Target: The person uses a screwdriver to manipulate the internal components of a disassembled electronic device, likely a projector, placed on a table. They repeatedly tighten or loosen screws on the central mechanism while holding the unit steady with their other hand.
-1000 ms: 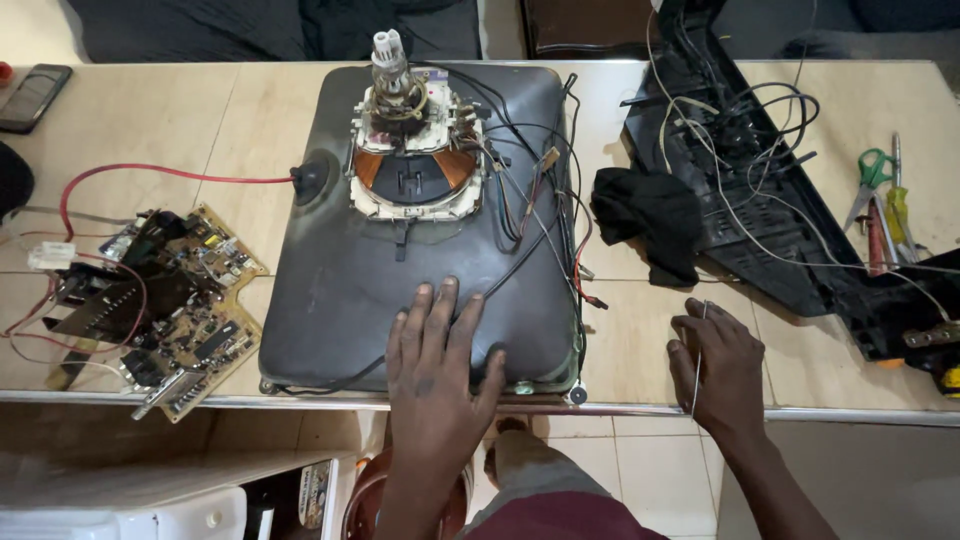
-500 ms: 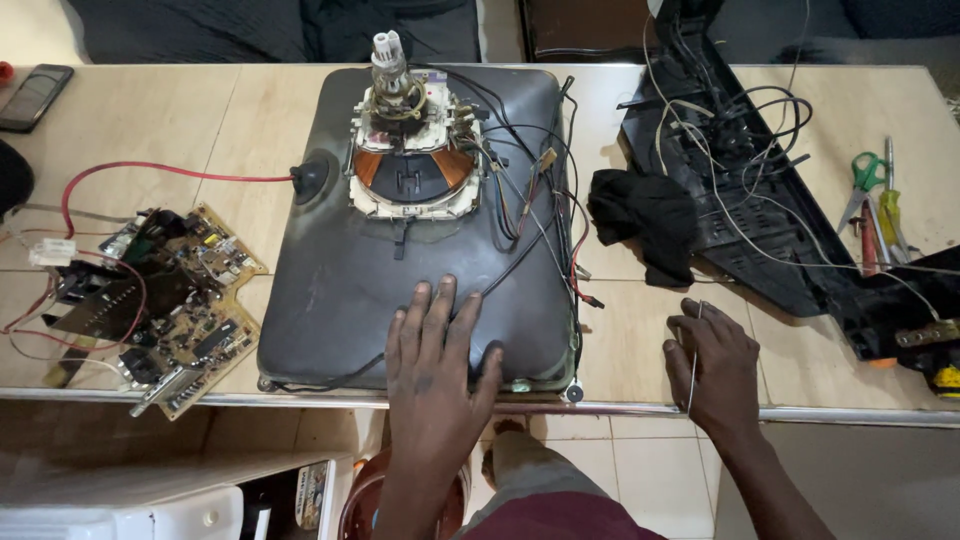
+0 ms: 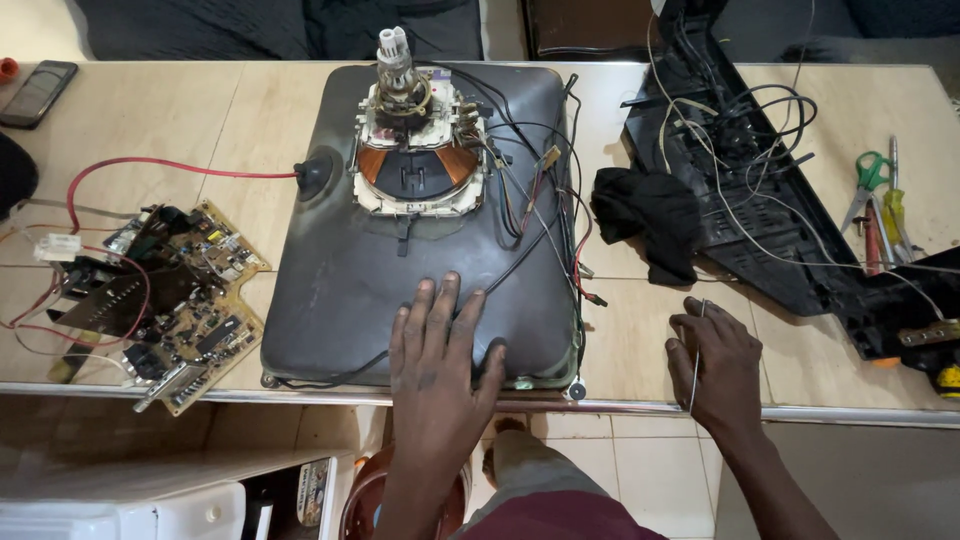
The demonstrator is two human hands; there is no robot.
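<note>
- My left hand (image 3: 438, 372) lies flat, fingers spread wide, palm down on the near end of a dark grey picture tube (image 3: 420, 240) that rests face down on the beige table (image 3: 200, 120).
- My right hand (image 3: 716, 368) rests on the table to the right of the tube, fingers curled around a thin metal rod (image 3: 696, 355); how firm the hold is I cannot tell.
- On the tube's far end I see the copper deflection coil (image 3: 412, 155) and loose wires (image 3: 530, 190).
- A black cloth (image 3: 650, 220) lies just right of the tube, beside a black plastic casing (image 3: 760, 200).
- A circuit board (image 3: 170, 295) sits left; a phone (image 3: 38, 92) lies far left, and hand tools (image 3: 880, 200) far right.
</note>
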